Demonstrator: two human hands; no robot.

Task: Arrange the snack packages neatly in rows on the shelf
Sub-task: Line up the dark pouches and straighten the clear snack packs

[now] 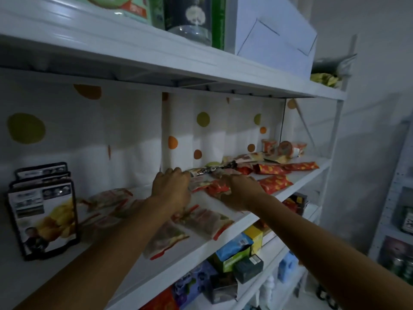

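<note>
Both my hands reach onto the white middle shelf (223, 233). My left hand (171, 186) lies knuckles up, fingers curled over the end of a pale snack packet (197, 183). My right hand (240, 192) grips a red snack packet (218, 189) beside it. Clear packets with red edges (201, 220) lie flat in rows at the shelf's front and left (107, 198). More red packets (274, 183) lie to the right, with others (271, 168) behind them.
Dark stand-up pouches (42, 211) stand at the shelf's left end. Small cups (283, 148) sit at the far right back. A dotted white sheet (201, 130) backs the shelf. Boxes (237, 253) fill the shelf below; a white box (274, 34) sits above.
</note>
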